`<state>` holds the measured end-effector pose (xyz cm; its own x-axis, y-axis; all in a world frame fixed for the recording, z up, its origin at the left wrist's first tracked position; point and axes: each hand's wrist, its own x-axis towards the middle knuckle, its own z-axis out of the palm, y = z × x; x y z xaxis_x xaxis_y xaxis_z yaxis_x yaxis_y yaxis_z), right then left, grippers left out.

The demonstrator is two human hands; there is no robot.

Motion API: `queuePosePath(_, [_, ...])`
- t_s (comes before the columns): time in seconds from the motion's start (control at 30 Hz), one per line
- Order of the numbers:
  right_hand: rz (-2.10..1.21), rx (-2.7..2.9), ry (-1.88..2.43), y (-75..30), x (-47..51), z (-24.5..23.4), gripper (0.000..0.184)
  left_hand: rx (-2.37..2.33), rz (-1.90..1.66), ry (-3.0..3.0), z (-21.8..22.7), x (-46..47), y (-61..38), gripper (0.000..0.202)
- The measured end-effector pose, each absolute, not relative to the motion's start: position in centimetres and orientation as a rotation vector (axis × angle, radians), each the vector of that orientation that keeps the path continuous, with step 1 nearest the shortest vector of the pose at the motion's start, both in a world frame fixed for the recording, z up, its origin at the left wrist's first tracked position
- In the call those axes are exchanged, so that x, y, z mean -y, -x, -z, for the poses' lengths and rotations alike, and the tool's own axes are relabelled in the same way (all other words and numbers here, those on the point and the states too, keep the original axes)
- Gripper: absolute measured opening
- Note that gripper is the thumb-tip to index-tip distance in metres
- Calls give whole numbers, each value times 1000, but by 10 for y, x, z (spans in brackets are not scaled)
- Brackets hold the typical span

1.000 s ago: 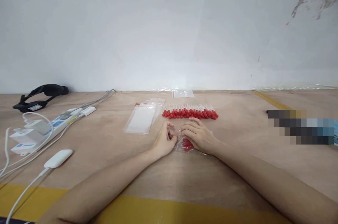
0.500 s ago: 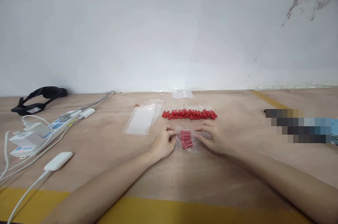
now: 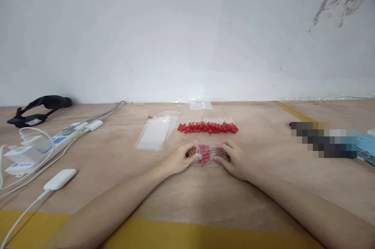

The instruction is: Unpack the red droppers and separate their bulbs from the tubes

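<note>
A clear plastic bag (image 3: 209, 164) with several red-tipped sticks (image 3: 204, 153) inside lies on the table between my hands, red ends toward the left. My left hand (image 3: 182, 158) is closed on the bag's left end, thumb in front and fingers behind. At the other end, my right hand (image 3: 236, 162) grips the bag between thumb and fingers, over the pale stick ends. Just beyond my hands lies a row of loose red-headed white sticks (image 3: 208, 127), heads toward me. Flat clear zip bags (image 3: 154, 133) are stacked to the left of that row.
Another flat bag (image 3: 200, 105) lies by the wall. On the left are a power strip (image 3: 63, 137) with plugs and cables, a white cabled device (image 3: 60, 179) and a black strap (image 3: 41, 110). A blue package (image 3: 366, 145) sits at the right beside a pixelated patch.
My left hand has shifted from the bag's edge to a fuller grip, its thumb now over the bag near the red tips. The right hand stays on the other end. The view has shifted slightly.
</note>
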<state>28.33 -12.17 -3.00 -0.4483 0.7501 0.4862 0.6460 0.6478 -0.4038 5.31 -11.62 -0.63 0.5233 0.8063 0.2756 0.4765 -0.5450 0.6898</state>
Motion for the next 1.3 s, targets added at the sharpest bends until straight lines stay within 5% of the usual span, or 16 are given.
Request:
queuePosePath(0.13, [-153, 2226, 1081, -282, 122, 31, 25, -995, -703, -2294, 0, 122, -56, 36])
queuePosePath(0.37, [-260, 2261, 1035, -287, 118, 28, 27, -1057, -726, -2521, -4, 133, -62, 15])
queuePosePath(0.57, [-303, 2294, 994, -292, 116, 23, 32, -1082, -713, -2608, -1, 133, -65, 20])
queuePosePath(0.9, [-291, 2289, 986, -292, 116, 23, 29, -1098, -711, -2377, -7, 138, -71, 10])
queuePosePath(1.3, [-241, 2308, 967, -289, 114, 27, 36, -1078, -895, -1997, 13, 120, -65, 26])
